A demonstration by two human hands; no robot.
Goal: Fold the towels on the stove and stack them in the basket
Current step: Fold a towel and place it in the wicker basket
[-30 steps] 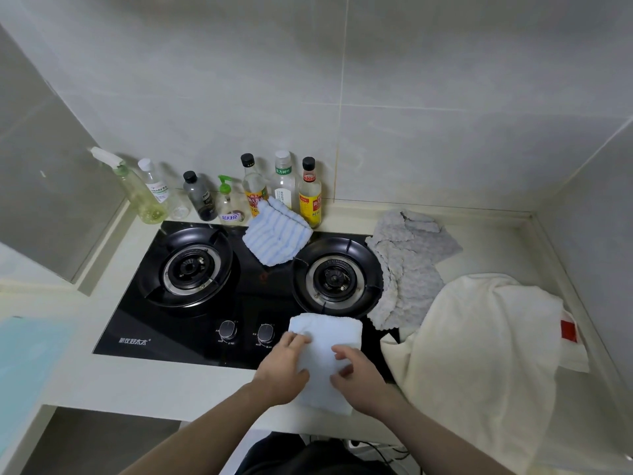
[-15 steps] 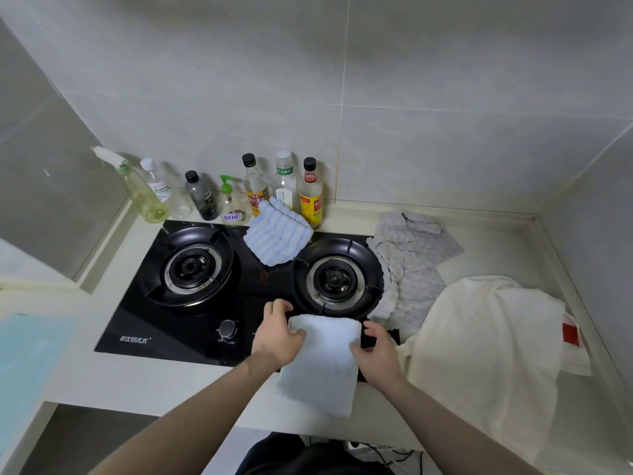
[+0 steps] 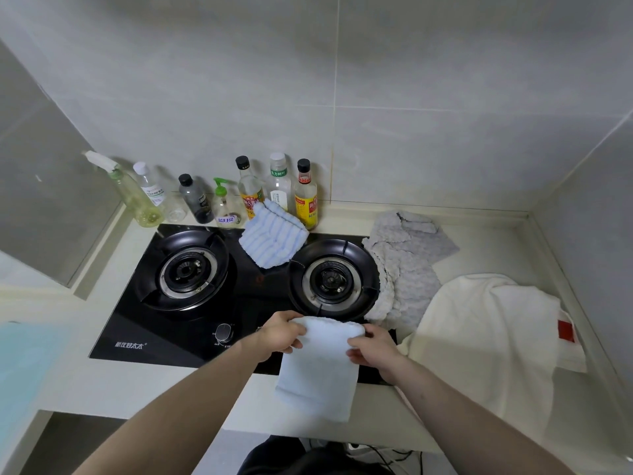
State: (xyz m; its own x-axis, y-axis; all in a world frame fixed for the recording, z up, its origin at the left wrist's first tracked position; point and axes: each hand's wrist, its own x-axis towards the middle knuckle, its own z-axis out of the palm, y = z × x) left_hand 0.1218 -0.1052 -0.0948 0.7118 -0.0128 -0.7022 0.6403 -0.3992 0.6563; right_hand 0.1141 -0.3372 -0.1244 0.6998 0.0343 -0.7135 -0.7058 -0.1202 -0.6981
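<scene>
A small white towel [image 3: 320,368] lies folded over the front edge of the black gas stove [image 3: 191,323]. My left hand [image 3: 279,332] grips its top left corner and my right hand [image 3: 371,347] grips its top right corner. A blue striped towel [image 3: 274,236] lies between the two burners at the back. A grey textured towel [image 3: 404,265] is draped over the stove's right edge. A large cream towel [image 3: 486,341] with a red tag covers something on the counter at the right. No basket is visible.
Several bottles [image 3: 277,186] and a spray bottle [image 3: 126,190] stand along the back wall behind the stove. Tiled walls close in the corner at the right. A pale blue surface [image 3: 24,365] sits at the far left. The counter's front edge [image 3: 171,402] runs below the stove.
Both hands slid from the towel's middle up to its far corners, and the towel's top edge has lifted slightly off the stove.
</scene>
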